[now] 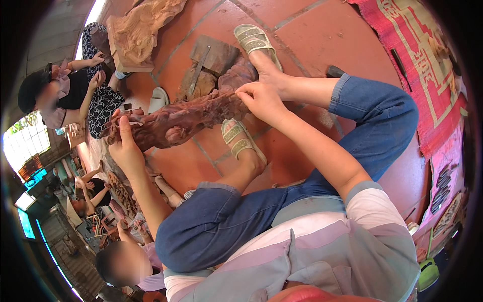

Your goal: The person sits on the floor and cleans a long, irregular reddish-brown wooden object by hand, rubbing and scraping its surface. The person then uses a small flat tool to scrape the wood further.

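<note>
A long, reddish-brown wood carving (176, 126) with a knobbly, deeply cut surface is held up across the space before my knees. My left hand (126, 151) is closed around its left end, the thumb raised along the side. At the right end, my right hand (264, 103) has its fingers bent and pressed together against the wood; whether anything small sits under the fingertips cannot be seen. Just beyond the carving, a brown wooden block (216, 53) lies on the floor with a flat metal bar (199, 70) leaning across it.
Red floor tiles (201, 15) spread around my sandalled feet. A red patterned mat (417, 110) lies at right, near a pink cloth with dark tools (443, 183). A large pale carving (143, 35) stands at upper left, beside a seated co-worker (75, 90). More people sit at lower left.
</note>
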Demonstrator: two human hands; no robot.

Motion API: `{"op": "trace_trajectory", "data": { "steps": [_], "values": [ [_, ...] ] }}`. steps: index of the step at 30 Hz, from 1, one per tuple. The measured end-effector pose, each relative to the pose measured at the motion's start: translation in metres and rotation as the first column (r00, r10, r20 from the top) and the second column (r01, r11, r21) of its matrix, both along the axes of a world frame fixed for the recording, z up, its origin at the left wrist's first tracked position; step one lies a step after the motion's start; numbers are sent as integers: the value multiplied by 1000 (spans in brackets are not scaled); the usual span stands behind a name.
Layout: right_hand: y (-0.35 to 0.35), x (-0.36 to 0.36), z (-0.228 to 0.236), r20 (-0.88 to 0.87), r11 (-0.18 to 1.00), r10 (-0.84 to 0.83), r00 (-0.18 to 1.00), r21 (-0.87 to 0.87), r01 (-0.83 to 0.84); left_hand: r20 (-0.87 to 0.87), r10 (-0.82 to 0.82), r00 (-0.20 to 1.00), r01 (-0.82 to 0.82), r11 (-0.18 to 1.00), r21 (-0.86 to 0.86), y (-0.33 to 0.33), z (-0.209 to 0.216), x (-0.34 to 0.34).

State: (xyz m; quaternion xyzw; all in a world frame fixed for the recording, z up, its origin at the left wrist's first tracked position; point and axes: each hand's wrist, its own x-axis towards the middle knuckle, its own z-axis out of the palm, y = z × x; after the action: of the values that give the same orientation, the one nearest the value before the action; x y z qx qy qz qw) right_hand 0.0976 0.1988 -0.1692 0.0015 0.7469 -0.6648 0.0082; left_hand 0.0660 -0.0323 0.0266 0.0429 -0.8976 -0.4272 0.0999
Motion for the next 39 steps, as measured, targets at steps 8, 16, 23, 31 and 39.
{"op": "trace_trajectory", "data": {
  "steps": [8, 16, 23, 31, 39],
  "values": [
    [-11, 5, -8, -19, 991, 49, 999, 128, -47, -44, 4, 999, -4, 1000, -3, 2, -3, 3],
    [-12, 8, -13, 13, 996, 5, 1000, 93, -6, -21, 55, 998, -56, 997, -54, 6, 2, 2],
    [-14, 17, -18, 21, 997, -73, 997, 9, 73, -16, 56, 998, -58, 993, -98, 9, 3, 2],
    [-16, 10, -30, -4, 996, -67, 998, 66, 67, -31, 27, 999, -29, 997, -76, 8, 3, 3],
    [-8, 20, -2, -21, 994, -90, 996, -62, 89, -7, -35, 999, 35, 999, 22, 12, -7, 2]
  ]
}}
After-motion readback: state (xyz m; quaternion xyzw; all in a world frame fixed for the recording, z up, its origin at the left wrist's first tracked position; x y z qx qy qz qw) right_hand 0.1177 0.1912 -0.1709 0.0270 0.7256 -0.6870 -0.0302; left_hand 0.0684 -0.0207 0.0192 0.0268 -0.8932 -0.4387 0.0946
